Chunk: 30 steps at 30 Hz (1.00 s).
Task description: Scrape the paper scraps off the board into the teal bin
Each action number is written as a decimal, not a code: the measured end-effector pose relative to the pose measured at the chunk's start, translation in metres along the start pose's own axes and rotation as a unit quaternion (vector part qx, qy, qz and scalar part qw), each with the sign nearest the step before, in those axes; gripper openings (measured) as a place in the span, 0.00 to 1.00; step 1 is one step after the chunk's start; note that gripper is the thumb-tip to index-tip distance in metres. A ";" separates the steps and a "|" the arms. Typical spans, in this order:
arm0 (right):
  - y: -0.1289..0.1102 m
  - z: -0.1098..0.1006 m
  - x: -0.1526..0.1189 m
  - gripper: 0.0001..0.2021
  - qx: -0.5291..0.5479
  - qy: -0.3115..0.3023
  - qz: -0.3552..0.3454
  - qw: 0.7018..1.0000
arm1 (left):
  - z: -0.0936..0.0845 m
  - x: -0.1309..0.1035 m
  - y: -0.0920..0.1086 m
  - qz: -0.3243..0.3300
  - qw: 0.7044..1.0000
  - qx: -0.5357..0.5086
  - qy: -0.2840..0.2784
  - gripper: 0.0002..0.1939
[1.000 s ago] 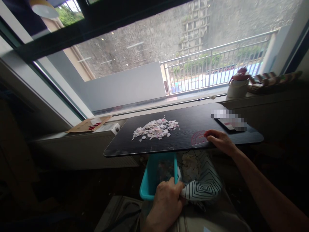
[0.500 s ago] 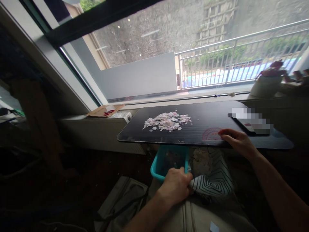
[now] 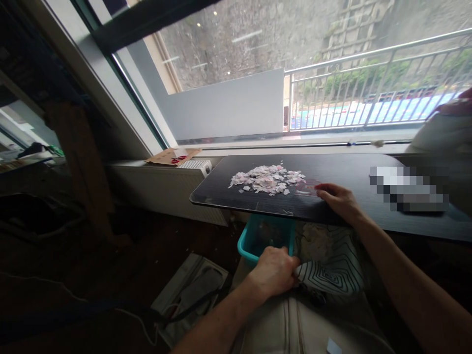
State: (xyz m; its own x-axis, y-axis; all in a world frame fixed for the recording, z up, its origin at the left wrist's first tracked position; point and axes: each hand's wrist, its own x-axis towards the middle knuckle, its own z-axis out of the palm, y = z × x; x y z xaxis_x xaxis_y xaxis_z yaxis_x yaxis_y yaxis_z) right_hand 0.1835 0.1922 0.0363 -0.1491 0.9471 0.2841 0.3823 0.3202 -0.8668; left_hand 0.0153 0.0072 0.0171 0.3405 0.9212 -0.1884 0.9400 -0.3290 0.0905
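Pale, pink-tinged paper scraps are lying heaped on the black, wood-grained tabletop in my head view. I am seeing the right hand pinching a see-through, red-printed piece just beside them, its outline blurring. The left hand, fingers curled, is gripping a white, black-lined cloth at the turquoise plastic bin, hiding its fingertips from me. Pixelation is masking an object on the right.
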 end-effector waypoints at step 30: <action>0.010 0.001 -0.001 0.14 -0.065 -0.020 -0.044 0.997 | -0.028 -0.017 -0.007 -0.006 0.998 -0.069 0.011 0.34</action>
State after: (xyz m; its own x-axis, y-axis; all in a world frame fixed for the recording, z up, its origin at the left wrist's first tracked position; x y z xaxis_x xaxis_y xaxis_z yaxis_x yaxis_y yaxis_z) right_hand 0.1871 0.1944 0.0266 -0.2213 0.9149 0.3376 0.4807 0.4035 -0.7785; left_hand 0.0024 -0.0007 0.0469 0.3265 0.9300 -0.1688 0.9318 -0.2867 0.2227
